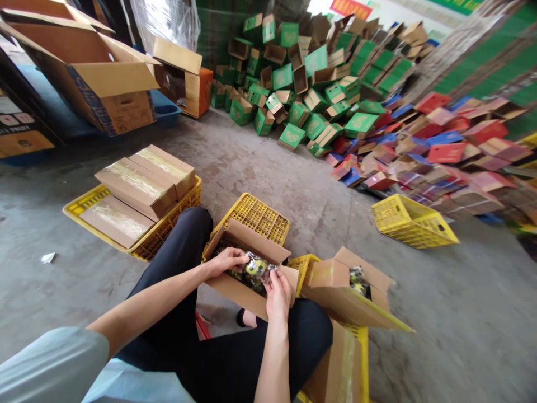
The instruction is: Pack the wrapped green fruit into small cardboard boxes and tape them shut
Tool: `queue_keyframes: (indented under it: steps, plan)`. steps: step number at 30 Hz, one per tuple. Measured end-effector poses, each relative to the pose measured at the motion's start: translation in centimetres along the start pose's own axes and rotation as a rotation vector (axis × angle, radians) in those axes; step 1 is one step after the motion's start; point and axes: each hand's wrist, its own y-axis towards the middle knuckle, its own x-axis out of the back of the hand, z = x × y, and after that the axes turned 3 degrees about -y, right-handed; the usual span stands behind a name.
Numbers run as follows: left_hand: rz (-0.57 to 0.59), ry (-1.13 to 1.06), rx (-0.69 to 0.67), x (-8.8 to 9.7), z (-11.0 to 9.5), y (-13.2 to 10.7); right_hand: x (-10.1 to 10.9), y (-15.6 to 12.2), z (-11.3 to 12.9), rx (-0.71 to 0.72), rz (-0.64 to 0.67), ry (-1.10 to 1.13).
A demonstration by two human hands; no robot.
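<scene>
Left hand (pixel 226 261), right hand (pixel 279 294): each grip pinched on one end of plastic-wrapped packet (pixel 255 267), above open carton (pixel 260 242). Uneven pull might tear packet.

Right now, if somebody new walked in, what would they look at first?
Probably the heap of green boxes at the back, with red and blue boxes to its right. Next, the left hand and right hand, holding a shiny packet at the mouth of the open carton, mid-picture.
</scene>
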Motion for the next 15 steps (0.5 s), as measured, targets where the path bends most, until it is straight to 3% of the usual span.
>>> queue_keyframes:
  steps: [5,12,15]
  plan:
    - [-0.094,0.055,-0.036,-0.2,-0.2,-0.2,0.3,-0.1,-0.1,0.001,0.064,-0.041]
    - [-0.147,0.06,-0.065,-0.7,-0.5,0.2,0.8,1.3,-1.4,0.038,-0.132,-0.05]
    - [-0.142,0.052,-0.06,-0.7,-0.4,0.4,0.9,1.6,-1.6,0.034,-0.135,-0.049]
